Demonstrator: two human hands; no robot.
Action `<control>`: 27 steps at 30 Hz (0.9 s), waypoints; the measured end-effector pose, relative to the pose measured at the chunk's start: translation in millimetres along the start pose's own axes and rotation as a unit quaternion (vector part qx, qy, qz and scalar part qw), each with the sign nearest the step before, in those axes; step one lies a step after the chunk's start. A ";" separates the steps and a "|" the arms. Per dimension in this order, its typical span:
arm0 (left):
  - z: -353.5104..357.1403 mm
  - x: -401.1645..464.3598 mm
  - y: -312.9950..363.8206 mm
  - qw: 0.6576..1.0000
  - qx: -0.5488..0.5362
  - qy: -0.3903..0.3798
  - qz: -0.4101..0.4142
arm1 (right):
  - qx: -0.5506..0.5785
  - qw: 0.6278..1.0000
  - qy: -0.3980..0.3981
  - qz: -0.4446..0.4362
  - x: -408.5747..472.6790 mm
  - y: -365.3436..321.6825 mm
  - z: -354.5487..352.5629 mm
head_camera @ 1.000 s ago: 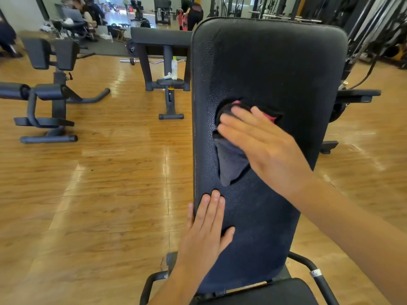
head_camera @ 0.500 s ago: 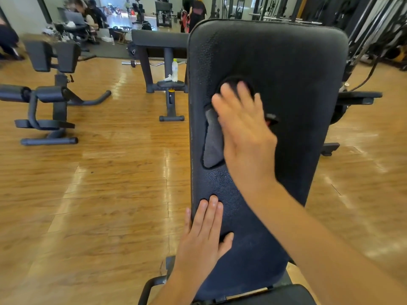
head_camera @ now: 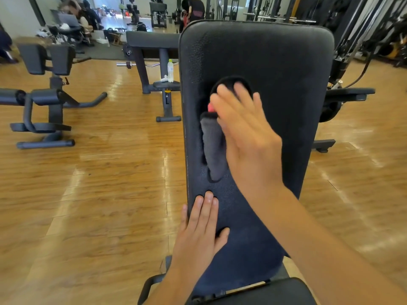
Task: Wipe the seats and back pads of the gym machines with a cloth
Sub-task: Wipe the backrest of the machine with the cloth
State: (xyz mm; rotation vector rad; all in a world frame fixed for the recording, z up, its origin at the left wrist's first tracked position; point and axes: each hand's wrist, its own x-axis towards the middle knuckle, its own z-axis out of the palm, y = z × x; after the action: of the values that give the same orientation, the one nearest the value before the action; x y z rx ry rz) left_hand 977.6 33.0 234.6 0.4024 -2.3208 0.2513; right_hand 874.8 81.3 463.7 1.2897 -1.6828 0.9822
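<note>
Wooden gym flooring spreads out on every side of a black back pad (head_camera: 275, 69) that stands nearly upright in front of the person, its long axis running top to bottom and its face turned toward the camera. Against the left-middle of that face lies a dark grey cloth (head_camera: 213, 148) with a bit of pink showing at its upper edge, hanging lengthwise down the pad. Pressing it flat is the right hand (head_camera: 246, 137), fingers straight and spread, pointing up. A second ago those fingers lay across the pad toward the left; now they aim upward and sit slightly higher, so the stroke has swung round and the middle band looks covered, with the top and right side probably still to do. Lower down, the left hand (head_camera: 198, 234) rests open on the pad's left edge, fingers straight, bracing it as before. At the bottom of the view, the seat (head_camera: 275, 291) is not yet being wiped. Farther out stand another bench (head_camera: 154, 40) with a bottle (head_camera: 170, 70) on its seat, and more machines behind.
</note>
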 end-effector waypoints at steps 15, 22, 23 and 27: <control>-6.0 1.2 0.6 1.000 -0.018 -0.022 -0.003 | -0.013 0.991 -0.130 0.037 -36.7 -2.1 4.6; -62.7 0.2 13.4 0.979 -0.133 -0.150 -0.031 | 0.002 0.976 -0.193 0.104 -59.5 -5.6 -72.5; -70.0 -0.2 17.8 0.975 -0.148 -0.162 -0.024 | 0.000 0.972 -0.205 0.113 -67.4 -5.0 -89.4; -99.7 6.6 45.9 0.946 -0.266 -0.184 0.018 | 0.030 0.947 -0.213 0.240 -102.0 -9.6 -169.7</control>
State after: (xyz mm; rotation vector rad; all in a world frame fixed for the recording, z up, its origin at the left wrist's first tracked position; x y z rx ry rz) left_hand 1021.8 103.9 306.0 0.1393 -2.6330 -0.4702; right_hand 923.7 271.7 438.7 1.2126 -2.3966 1.0863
